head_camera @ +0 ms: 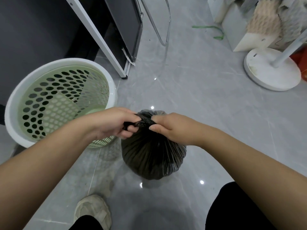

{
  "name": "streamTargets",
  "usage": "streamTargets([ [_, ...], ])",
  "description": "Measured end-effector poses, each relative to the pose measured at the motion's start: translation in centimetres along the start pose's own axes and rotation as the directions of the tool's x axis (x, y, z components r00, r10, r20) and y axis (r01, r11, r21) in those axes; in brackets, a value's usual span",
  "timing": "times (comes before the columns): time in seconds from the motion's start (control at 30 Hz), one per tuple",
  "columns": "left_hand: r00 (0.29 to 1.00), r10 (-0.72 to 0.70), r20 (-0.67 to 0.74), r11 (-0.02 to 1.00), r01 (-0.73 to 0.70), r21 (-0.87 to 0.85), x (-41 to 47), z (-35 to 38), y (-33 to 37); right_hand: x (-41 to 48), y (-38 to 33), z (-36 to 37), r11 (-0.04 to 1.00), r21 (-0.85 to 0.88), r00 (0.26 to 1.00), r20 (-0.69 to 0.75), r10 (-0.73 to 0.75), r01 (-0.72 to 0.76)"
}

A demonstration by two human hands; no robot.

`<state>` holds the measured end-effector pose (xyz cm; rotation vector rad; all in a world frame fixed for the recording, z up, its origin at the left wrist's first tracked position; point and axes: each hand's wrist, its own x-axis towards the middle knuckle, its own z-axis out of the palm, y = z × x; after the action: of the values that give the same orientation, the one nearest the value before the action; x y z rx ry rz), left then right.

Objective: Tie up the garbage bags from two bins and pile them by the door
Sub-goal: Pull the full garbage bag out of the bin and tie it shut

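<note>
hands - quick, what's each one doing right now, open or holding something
Left hand: closed, fingers curled round the gathered neck of the black garbage bag.
Right hand: closed, pinching the same bag neck from the other side.

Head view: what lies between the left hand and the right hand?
In the head view, the twisted neck of the black garbage bag fills the gap; the left hand and right hand both grip it.

Curled fingers point(159, 128) hide whether the garbage bag point(152, 156) neck is knotted.
</note>
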<state>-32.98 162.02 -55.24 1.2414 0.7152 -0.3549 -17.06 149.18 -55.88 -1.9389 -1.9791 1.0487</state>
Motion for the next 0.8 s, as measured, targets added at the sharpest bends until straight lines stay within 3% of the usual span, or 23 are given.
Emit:
streamTargets([
  [0.07, 0.995, -0.094, -0.03, 0.991, 0.09, -0.099, 0.0, 0.5, 0.3, 0.1, -0.4, 0.1, 0.952, -0.302, 0.989, -0.148, 0.005, -0.05],
  [0.13, 0.988, -0.154, -0.004, 0.969, 0.15, -0.197, -0.1, 1.0, 0.8, 0.3, -0.6, 0.1, 0.899, -0.429, 0.959, -0.279, -0.047, -0.081],
  [0.2, 0.988, -0.157, -0.012, 0.956, 0.149, -0.252, 0.0, 1.4, 0.9, 0.5, -0.4, 0.0, 0.913, -0.395, 0.937, -0.347, -0.044, -0.104],
  [0.27, 0.976, -0.094, -0.196, 0.97, 0.046, -0.237, 0.8, 1.4, -0.1, 0.7, 0.2, -0.3, 0.949, -0.294, 0.92, -0.392, -0.009, -0.116],
  [0.3, 0.933, -0.023, -0.36, 0.984, -0.042, -0.172, 1.2, 1.6, -0.9, 0.7, 0.5, -0.6, 0.963, -0.242, 0.908, -0.419, 0.01, -0.122],
  [0.37, 0.744, 0.237, -0.625, 0.971, -0.164, 0.174, 2.0, 2.5, -3.1, 0.7, 1.0, -1.1, 0.978, -0.149, 0.883, -0.466, 0.06, -0.145],
  [0.4, 0.675, 0.382, -0.632, 0.907, -0.144, 0.395, 2.3, 3.2, -4.2, 0.7, 1.0, -1.3, 0.983, -0.094, 0.867, -0.491, 0.091, -0.157],
  [0.47, 0.696, 0.498, -0.517, 0.734, -0.021, 0.679, 2.4, 5.0, -5.3, 0.6, 0.6, -1.6, 0.988, 0.007, 0.84, -0.526, 0.135, -0.155],
  [0.53, 0.733, 0.509, -0.452, 0.608, 0.065, 0.791, 3.3, 6.0, -5.6, 0.5, -0.1, -1.8, 0.987, 0.086, 0.832, -0.531, 0.163, -0.139],
  [0.67, 0.658, 0.642, -0.395, 0.453, 0.09, 0.887, 5.0, 4.4, -5.3, 0.4, -0.8, -1.8, 0.975, 0.185, 0.855, -0.479, 0.199, -0.123],
  [0.73, 0.582, 0.679, -0.448, 0.492, 0.093, 0.866, 4.7, 2.8, -4.9, 0.3, -0.8, -1.8, 0.969, 0.214, 0.858, -0.466, 0.216, -0.127],
  [0.8, 0.463, 0.725, -0.51, 0.541, 0.075, 0.838, 4.0, 2.1, -4.7, 0.2, -0.6, -1.7, 0.967, 0.223, 0.85, -0.477, 0.222, -0.127],
])
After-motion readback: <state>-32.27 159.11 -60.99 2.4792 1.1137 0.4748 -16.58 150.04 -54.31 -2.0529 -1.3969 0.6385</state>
